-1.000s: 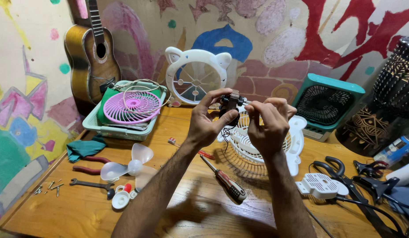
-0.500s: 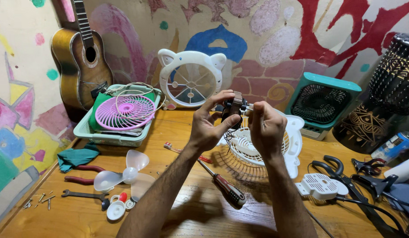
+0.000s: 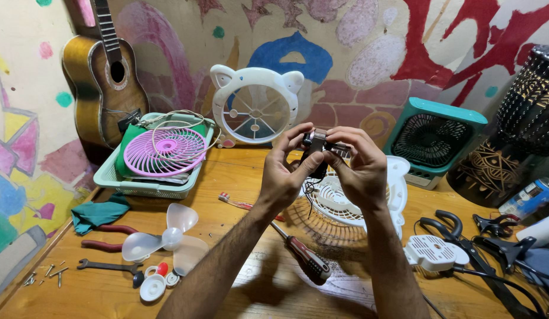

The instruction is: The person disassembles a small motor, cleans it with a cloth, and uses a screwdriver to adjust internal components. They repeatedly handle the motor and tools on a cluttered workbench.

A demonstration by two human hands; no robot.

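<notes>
1. A small fan motor (image 3: 314, 145), dark and metallic, is held up above the surface (image 3: 239, 177) between both hands; it is clamped by the fingers (image 3: 293, 137) of the left hand (image 3: 283, 171) on one side and by those of the right hand (image 3: 360, 165) on the other.
2. Thin dark wires (image 3: 310, 192) are seen hanging from the motor, down between the two wrists towards the white fan grille (image 3: 336, 204) lying directly below the fingers.
3. The step in hand is judged to be close work on the motor itself, with the part turned or picked at by the fingertips; what exactly is touched is hidden by the fingers.
4. A red-handled screwdriver (image 3: 304, 257) is lying on the surface below the left wrist, within easy reach and untouched.
5. Further from the fingers on the left side, a loose translucent fan blade (image 3: 165, 236), red-handled pliers (image 3: 109, 230) and a small wrench (image 3: 106, 267) are laid out, with loose screws (image 3: 47, 274) well apart near the edge.
6. Beyond the fingers, a white ear-shaped fan frame (image 3: 257, 106) is standing upright, and a pink grille (image 3: 165, 150) is resting in a green basket (image 3: 144, 186).
7. The next move is judged to call for a steady grip by one hand, so that the other can be freed without strain on the wires.
</notes>
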